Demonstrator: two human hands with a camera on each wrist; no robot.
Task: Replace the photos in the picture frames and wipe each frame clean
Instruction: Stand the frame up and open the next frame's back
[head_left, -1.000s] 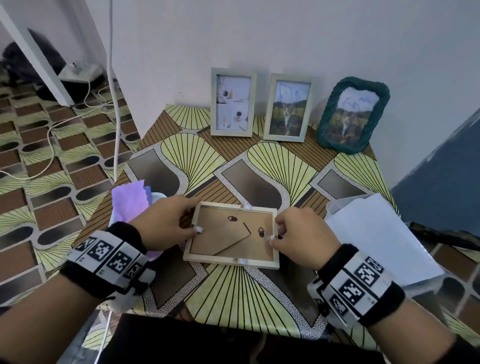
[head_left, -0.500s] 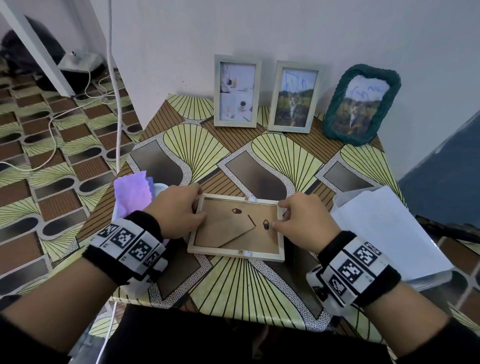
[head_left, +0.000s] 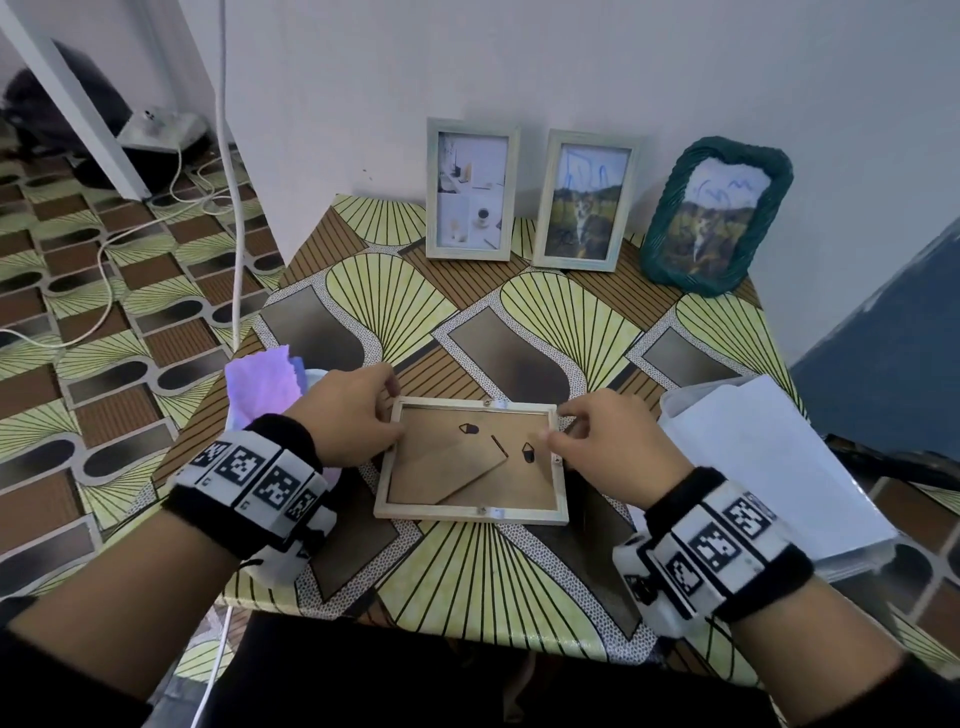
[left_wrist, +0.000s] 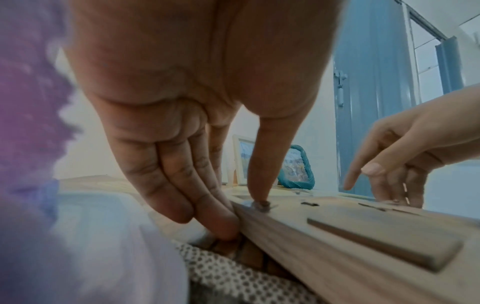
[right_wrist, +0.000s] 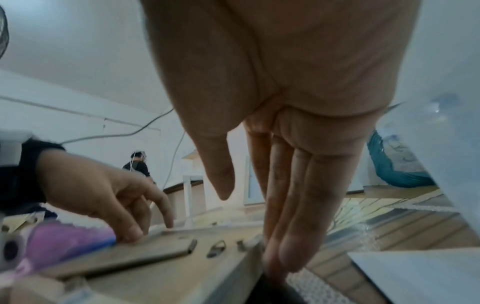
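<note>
The pale wooden frame is laid face down near the table's front edge, backing board upward. Its left rail is steadied by the left hand, thumb pressed on a small metal tab, fingers nearly straight against the side. The right rail is touched by the right hand's extended fingers; nothing is gripped. Light and stiff, probably glazed, so fragile: it is best taken by the rails. In the clear folder, white sheets are held.
</note>
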